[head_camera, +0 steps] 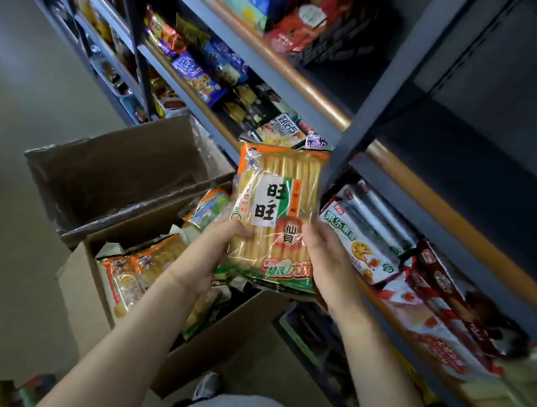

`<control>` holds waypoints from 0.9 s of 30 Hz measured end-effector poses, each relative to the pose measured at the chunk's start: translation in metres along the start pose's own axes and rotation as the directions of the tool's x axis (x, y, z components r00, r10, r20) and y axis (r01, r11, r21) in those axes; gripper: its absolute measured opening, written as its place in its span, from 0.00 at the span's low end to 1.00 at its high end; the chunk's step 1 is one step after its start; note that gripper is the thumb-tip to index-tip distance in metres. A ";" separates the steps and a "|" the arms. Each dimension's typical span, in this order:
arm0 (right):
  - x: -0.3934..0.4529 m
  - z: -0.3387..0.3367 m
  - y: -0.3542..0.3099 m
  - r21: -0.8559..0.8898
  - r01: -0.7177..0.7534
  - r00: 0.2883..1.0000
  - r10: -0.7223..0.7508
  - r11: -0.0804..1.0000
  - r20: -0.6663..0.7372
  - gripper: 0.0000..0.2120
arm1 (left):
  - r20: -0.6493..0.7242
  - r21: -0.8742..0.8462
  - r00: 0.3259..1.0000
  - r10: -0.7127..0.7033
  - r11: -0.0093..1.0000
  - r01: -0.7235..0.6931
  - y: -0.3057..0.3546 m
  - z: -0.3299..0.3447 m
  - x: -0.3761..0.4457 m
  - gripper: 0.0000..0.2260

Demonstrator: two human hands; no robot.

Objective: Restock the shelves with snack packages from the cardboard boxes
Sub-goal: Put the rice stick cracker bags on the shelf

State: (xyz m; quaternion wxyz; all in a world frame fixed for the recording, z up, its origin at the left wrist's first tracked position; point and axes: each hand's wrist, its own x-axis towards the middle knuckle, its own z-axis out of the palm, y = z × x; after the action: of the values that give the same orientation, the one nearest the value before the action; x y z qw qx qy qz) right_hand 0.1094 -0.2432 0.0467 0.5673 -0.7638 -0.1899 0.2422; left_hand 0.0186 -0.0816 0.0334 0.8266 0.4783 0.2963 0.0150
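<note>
An orange and green pack of rice crackers (278,184) is held upright in front of the shelves, above the nearer cardboard box (214,339). My left hand (213,250) grips its lower left edge, thumb on the front. My right hand (327,258) grips its lower right edge. More packs of the same kind (137,269) lie in that open box. A second cardboard box (110,168) stands behind it, and its contents are hidden from me.
Grey metal shelving (360,120) runs diagonally on the right. Mixed snack bags (200,75) fill the middle level and long white and red boxes (372,236) fill the lower one. The right bay's upper level (499,104) is dark. Bare floor lies to the left.
</note>
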 end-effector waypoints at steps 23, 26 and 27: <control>-0.195 -0.293 -0.015 -0.033 0.108 0.445 -0.078 0.994 -0.892 0.18 | 0.702 0.328 0.685 0.196 0.764 -0.555 -0.042 0.362 -0.028 0.11; -0.221 -0.358 0.006 -0.176 -0.038 0.349 -0.152 0.984 -0.925 0.14 | 0.762 0.380 0.636 0.121 0.712 -0.590 -0.056 0.433 -0.017 0.12; -0.227 -0.380 0.014 -0.214 -0.087 0.330 -0.174 0.973 -0.928 0.11 | 0.760 0.398 0.640 0.116 0.695 -0.598 -0.062 0.457 -0.015 0.14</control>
State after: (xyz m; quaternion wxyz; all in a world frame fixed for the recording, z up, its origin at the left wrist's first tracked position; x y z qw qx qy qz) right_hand 0.1481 -0.6695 0.1593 0.4881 -0.8160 0.1266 -0.2826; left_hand 0.2209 -0.4771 0.1587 0.6466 0.7429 -0.1503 -0.0858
